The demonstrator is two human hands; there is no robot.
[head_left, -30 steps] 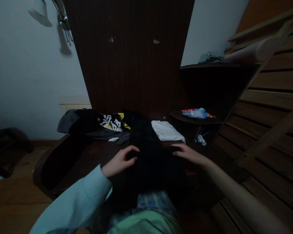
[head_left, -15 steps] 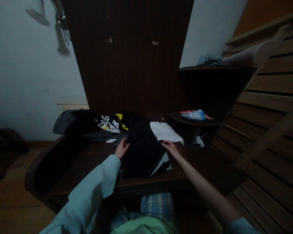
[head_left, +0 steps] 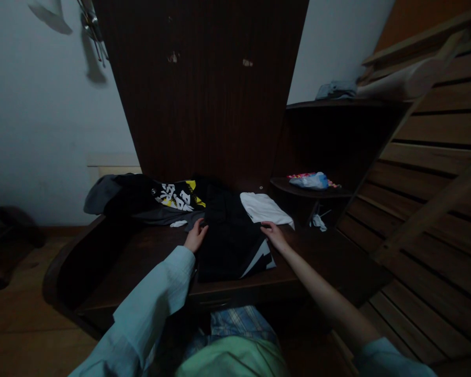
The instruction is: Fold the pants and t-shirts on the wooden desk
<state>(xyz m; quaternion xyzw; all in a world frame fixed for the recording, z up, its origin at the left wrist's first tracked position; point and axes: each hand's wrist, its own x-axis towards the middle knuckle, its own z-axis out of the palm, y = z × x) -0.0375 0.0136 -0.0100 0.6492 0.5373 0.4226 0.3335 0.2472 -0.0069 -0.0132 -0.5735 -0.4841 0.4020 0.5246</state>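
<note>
Item one, black garment [head_left: 230, 243]: laid on the worktop [head_left: 137, 259], its grey-white patch showing at the near right. Item two, our left hand [head_left: 195, 235]: finger and thumb closed on the garment's left edge. Item three, our right hand [head_left: 273, 235]: fingertips appear pinched on the right edge. Change noted: a second ago our hands stood wider apart; now both edges are in our grip, so we judge the cloth is under two-sided control. Adjacent stock: white cloth [head_left: 266, 209], far right; printed shirt [head_left: 178, 197], far left.
</note>
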